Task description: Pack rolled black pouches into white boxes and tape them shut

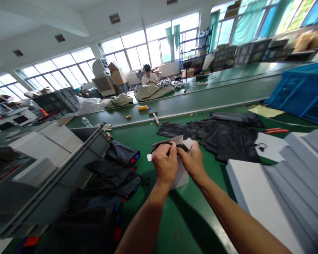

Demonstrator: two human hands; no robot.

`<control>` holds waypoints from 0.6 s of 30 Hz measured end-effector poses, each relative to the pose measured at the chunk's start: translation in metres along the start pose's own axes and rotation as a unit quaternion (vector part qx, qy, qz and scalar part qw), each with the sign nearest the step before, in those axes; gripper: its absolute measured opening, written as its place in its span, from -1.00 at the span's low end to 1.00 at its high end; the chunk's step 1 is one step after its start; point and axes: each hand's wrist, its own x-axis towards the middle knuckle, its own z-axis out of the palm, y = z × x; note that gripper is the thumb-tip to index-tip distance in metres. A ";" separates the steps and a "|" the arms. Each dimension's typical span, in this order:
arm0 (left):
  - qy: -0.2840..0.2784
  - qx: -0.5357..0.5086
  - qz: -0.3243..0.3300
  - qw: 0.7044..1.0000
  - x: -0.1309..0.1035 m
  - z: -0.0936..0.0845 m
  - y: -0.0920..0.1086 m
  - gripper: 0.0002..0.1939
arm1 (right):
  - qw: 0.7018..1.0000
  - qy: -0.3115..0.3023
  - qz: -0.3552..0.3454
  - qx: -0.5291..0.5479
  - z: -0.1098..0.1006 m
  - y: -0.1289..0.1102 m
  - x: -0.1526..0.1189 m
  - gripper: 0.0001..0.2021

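Observation:
Between my hands a small white cardboard box (pixel 180 179) stands on the green table with its flaps (pixel 178 140) raised. Dark material that looks like a black bag (pixel 184 147) shows at the box's mouth. My left hand (pixel 164 163) is closed over the left side of the opening, fingers curled on the dark material. My right hand (pixel 193 160) pinches it from the right, thumb toward the middle. Both hands hide most of the opening. Left of the box lie several filled black pouches (pixel 123 153) with red and blue bits at their ends, and a small black cable (pixel 146 181).
A grey crate (pixel 69 169) with white boxes stands at left. Flat black bags (pixel 230 139) lie behind, right of my hands. White flattened boxes (pixel 257 197), red-handled pliers (pixel 275 130) and a blue crate (pixel 302 93) are right. A hammer (pixel 155 118) and a seated person (pixel 149 77) are farther off.

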 end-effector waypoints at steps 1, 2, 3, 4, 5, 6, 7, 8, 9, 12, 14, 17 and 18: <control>0.006 -0.009 -0.006 1.000 0.000 0.000 0.001 -0.72 | 1.000 0.003 0.005 0.005 -0.001 0.002 0.001 -0.66; 0.017 -0.019 -0.016 1.000 0.001 -0.001 0.002 -0.70 | 1.000 0.007 0.011 0.015 -0.002 0.005 0.002 -0.69; 0.030 -0.032 -0.029 0.999 0.002 -0.001 0.002 -0.68 | 0.999 0.009 0.015 0.029 -0.002 0.007 0.003 -0.72; 0.042 -0.052 -0.046 0.997 0.002 -0.001 0.002 -0.67 | 0.999 0.012 0.020 0.044 -0.002 0.008 0.004 -0.74; 0.054 -0.081 -0.067 0.993 0.004 -0.002 0.001 -0.67 | 0.998 0.018 0.023 0.055 -0.001 0.009 0.005 -0.76; 0.066 -0.124 -0.091 0.986 0.005 -0.003 0.000 -0.68 | 0.997 0.028 0.028 0.061 0.000 0.010 0.005 -0.76; 0.077 -0.180 -0.121 0.973 0.007 -0.004 -0.002 -0.69 | 0.997 0.038 0.033 0.065 0.002 0.011 0.006 -0.77; 0.086 -0.249 -0.156 0.952 0.009 -0.007 -0.004 -0.72 | 0.996 0.047 0.039 0.067 0.003 0.012 0.006 -0.77; 0.095 -0.322 -0.193 0.922 0.011 -0.010 -0.007 -0.75 | 0.995 0.054 0.043 0.068 0.005 0.012 0.007 -0.77; 0.104 -0.469 -0.277 0.832 0.020 -0.026 -0.013 -0.72 | 0.995 0.062 0.045 0.068 0.006 0.015 0.009 -0.75; 0.105 -0.490 -0.288 0.816 0.025 -0.038 -0.015 -0.68 | 0.995 0.063 0.047 0.067 0.006 0.016 0.010 -0.75; 0.115 -0.479 -0.272 0.827 0.031 -0.053 -0.015 -0.66 | 0.993 0.067 0.057 0.077 0.005 0.018 0.012 -0.75; 0.115 -0.473 -0.266 0.832 0.033 -0.057 -0.015 -0.65 | 0.992 0.068 0.061 0.085 0.006 0.018 0.012 -0.76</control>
